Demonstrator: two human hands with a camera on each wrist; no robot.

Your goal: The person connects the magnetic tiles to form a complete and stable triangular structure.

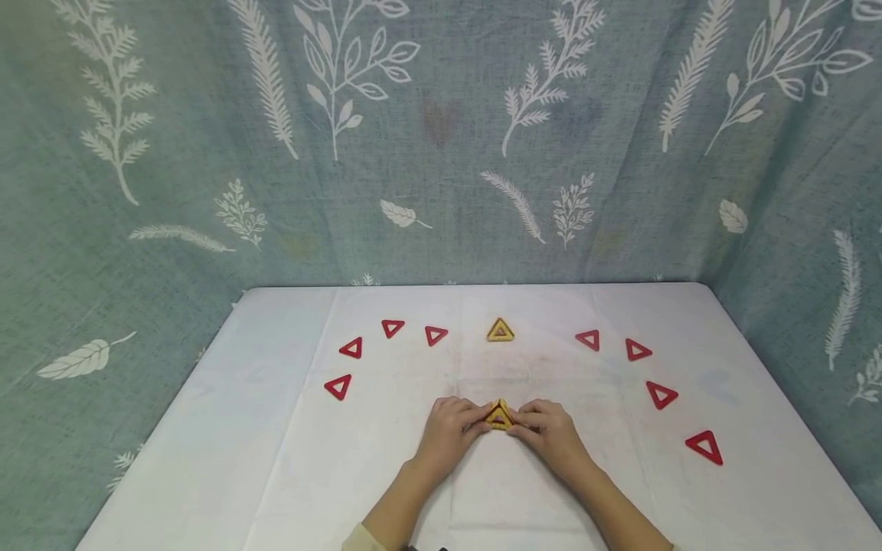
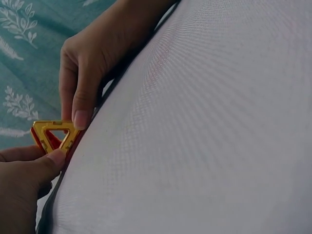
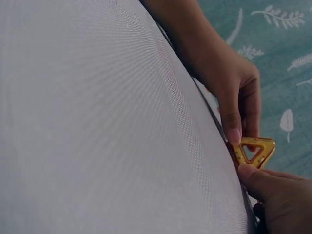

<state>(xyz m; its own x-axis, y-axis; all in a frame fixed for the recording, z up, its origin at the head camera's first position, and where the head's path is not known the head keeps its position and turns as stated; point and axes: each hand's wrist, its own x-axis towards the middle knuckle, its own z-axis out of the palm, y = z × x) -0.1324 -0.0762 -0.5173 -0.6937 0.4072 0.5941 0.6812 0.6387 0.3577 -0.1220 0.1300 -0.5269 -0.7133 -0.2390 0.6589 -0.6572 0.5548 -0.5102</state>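
Observation:
At the table's near middle, a small pyramid of yellow triangular magnetic tiles (image 1: pixel 499 426) stands between my two hands. My left hand (image 1: pixel 449 432) pinches its left side between thumb and fingers. From the other side my right hand (image 1: pixel 553 438) grips its right corner in the same way. In the left wrist view, the pyramid (image 2: pixel 48 124) shows a yellow open-centred face with red along its sides and inside. The right wrist view has both thumbs pressed at the yellow face's corners (image 3: pixel 263 141). Fingers hide parts of its sides.
A second yellow pyramid (image 1: pixel 500 335) stands farther back on the white-covered table (image 1: pixel 331 474). Several red triangle tiles lie in an arc to the left, such as one tile (image 1: pixel 344 392), and several to the right, including another tile (image 1: pixel 719 451). A leaf-patterned curtain (image 1: pixel 441 191) hangs behind.

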